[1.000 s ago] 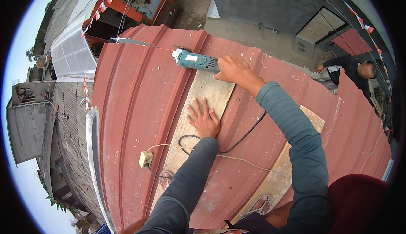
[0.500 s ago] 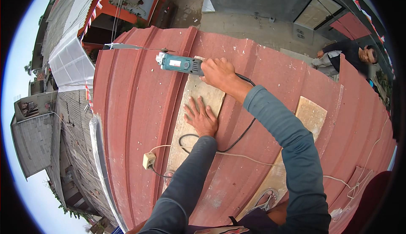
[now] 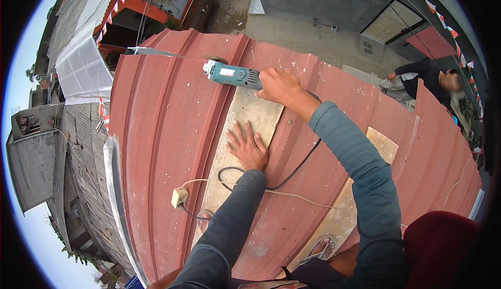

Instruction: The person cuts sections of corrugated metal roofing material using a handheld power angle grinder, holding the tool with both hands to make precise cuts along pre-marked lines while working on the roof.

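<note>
Your R hand (image 3: pixel 282 87): fingers wrapped round grinder (image 3: pixel 233 75), nr far edge of roof (image 3: pixel 177 111). L hand (image 3: pixel 248 147): fingers spread flat on board (image 3: pixel 261 109). Brace on board, feed disc (image 3: pixel 221 60) lightly, w/ cord (image 3: pixel 301 164) clear.

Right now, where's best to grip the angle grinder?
Probably hold the angle grinder by its rear, from the right, as the right hand does: it lies sideways, metal head and disc at the left end, away from that hand.

Grinder disc (image 3: pixel 219 59) blurred, left foot (image 3: pixel 204 221) partly hidden
</note>
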`<state>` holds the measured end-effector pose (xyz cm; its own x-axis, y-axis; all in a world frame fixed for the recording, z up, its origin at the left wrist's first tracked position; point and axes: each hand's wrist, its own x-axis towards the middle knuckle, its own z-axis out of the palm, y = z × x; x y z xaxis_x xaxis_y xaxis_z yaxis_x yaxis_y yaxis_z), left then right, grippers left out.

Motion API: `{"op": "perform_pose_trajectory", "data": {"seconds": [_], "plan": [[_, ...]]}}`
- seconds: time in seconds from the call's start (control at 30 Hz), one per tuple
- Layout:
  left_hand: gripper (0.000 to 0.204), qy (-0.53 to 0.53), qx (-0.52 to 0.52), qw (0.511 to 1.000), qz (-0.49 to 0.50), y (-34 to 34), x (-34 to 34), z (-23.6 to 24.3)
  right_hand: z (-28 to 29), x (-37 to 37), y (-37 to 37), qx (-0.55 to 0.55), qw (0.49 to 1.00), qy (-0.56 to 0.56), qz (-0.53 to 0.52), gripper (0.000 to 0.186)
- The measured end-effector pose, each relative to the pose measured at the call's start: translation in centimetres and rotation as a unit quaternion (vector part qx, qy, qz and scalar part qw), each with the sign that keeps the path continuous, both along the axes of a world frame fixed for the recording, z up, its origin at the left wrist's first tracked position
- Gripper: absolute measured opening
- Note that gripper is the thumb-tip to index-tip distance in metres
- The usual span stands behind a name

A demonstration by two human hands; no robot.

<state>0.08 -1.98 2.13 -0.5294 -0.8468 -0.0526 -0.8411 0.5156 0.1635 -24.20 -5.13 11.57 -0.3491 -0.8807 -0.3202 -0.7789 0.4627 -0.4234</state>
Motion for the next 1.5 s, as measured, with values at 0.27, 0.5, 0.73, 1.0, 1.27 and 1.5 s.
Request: {"op": "perform_pose_trajectory", "data": {"seconds": [0.27, 0.5, 0.73, 1.0, 1.27, 1.5], "plan": [[0.053, 0.009, 0.011, 1.000, 0.008, -0.1, 0.0, 0.4, 2.3, -0.5, -1.6, 0.085, 0.996, -0.022, 0.019, 0.050], [0.053, 0.007, 0.021, 1.000, 0.011, -0.2, 0.1, 0.8, 2.7, -0.9, -2.5, 0.103, 0.994, -0.017, 0.040, 0.048], [0.053, 0.013, 0.027, 0.999, 0.016, -0.1, 0.1, 1.0, 2.7, -0.9, -3.1, 0.113, 0.993, -0.014, 0.022, 0.050], [0.053, 0.002, 0.032, 0.999, 0.016, -0.2, 0.2, 1.0, 3.5, -0.9, -3.0, 0.126, 0.992, -0.021, 0.011, 0.052], [0.053, 0.021, 0.022, 0.999, 0.011, -0.1, 0.2, 0.8, 3.1, -0.9, -3.5, 0.138, 0.990, -0.032, 0.008, 0.054], [0.053, 0.020, 0.021, 0.999, 0.014, 0.1, 0.0, 0.6, 2.6, -1.2, -2.5, 0.122, 0.992, -0.035, -0.001, 0.054]]}}
